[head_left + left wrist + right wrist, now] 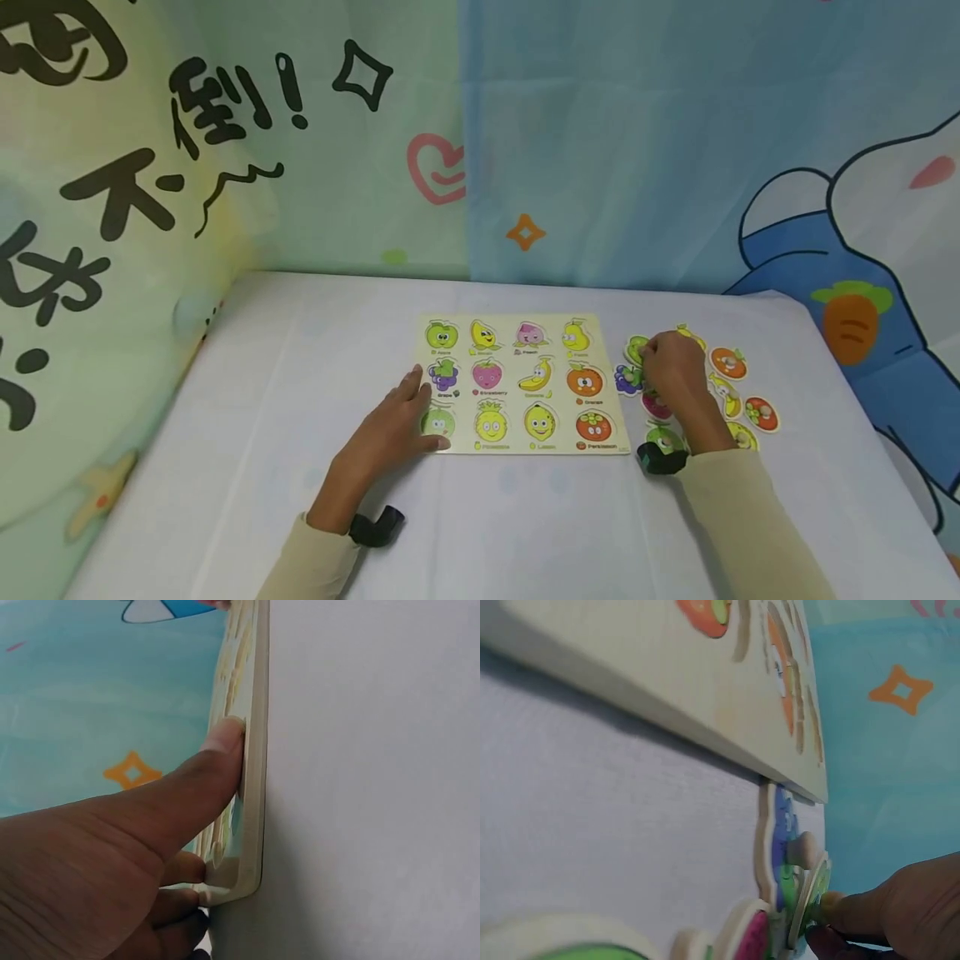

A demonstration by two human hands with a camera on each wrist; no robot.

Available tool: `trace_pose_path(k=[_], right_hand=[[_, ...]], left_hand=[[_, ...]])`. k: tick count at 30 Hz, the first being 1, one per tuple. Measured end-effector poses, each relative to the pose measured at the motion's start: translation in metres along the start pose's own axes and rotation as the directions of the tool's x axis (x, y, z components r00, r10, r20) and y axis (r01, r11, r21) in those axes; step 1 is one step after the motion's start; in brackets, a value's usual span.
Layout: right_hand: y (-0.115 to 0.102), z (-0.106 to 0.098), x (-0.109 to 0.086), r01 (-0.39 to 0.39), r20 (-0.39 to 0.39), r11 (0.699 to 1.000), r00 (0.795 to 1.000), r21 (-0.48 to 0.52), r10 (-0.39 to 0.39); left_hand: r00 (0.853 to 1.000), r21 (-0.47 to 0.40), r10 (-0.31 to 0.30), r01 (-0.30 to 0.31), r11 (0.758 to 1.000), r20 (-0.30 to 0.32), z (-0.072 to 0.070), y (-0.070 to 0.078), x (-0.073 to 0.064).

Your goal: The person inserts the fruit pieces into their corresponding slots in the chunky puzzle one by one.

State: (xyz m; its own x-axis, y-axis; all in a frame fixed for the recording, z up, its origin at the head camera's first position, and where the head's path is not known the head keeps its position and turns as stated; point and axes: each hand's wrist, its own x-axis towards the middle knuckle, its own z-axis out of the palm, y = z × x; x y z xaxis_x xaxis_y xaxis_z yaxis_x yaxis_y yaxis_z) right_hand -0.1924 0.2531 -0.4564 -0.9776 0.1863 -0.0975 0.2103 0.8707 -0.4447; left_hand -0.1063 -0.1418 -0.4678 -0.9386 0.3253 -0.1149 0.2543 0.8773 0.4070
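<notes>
A pale wooden fruit puzzle board (468,425) lies flat, with pictured fruit shapes in rows. My left hand (386,425) rests at its near left corner, fingers along the left side. In the left wrist view the thumb (202,776) presses on the board close to its front edge. Right of the board, my right hand (675,371) pinches a green round puzzle piece (810,896) among the loose pieces. A purple grape piece (782,844) with a wooden knob lies beside that hand, overlapped by the green piece in the right wrist view.
More loose fruit pieces lie right of the board: an orange one (728,362), a banana (724,395), a red one (762,413) and a green one (664,435). A white cloth (517,533) covers the table. Printed curtains (600,150) hang behind and at the left.
</notes>
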Motion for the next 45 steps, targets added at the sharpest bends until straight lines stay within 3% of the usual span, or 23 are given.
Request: trace_pose_path(k=[9, 16, 21, 27, 34, 45], right_hand=[[-0.012, -0.004, 0.006, 0.133, -0.009, 0.991, 0.991, 0.025, -0.133], [-0.026, 0.007, 0.003, 0.270, -0.005, 0.957, 0.963, 0.102, -0.271], [-0.042, 0.019, 0.004, 0.331, -0.007, 0.930, 0.943, 0.162, -0.334], [-0.075, 0.034, 0.004, 0.367, -0.009, 0.894, 0.926, 0.257, -0.377], [-0.108, 0.052, 0.004, 0.421, -0.015, 0.831, 0.894, 0.364, -0.447], [-0.154, 0.089, 0.009, 0.417, 0.001, 0.809, 0.889, 0.415, -0.459]], left_hand=[[0.998, -0.012, -0.005, 0.005, 1.000, 0.064, -0.002, -0.010, 0.009], [0.996, -0.036, -0.015, 0.018, 0.999, 0.093, -0.004, -0.006, 0.008], [0.996, -0.030, 0.010, -0.007, 1.000, 0.090, -0.003, -0.006, 0.009], [0.997, -0.041, 0.028, -0.025, 0.999, 0.070, -0.003, -0.008, 0.010], [0.997, -0.034, 0.013, -0.011, 0.999, 0.069, -0.002, -0.009, 0.011], [0.996, -0.033, 0.013, -0.010, 0.999, 0.093, 0.000, -0.011, 0.012]])
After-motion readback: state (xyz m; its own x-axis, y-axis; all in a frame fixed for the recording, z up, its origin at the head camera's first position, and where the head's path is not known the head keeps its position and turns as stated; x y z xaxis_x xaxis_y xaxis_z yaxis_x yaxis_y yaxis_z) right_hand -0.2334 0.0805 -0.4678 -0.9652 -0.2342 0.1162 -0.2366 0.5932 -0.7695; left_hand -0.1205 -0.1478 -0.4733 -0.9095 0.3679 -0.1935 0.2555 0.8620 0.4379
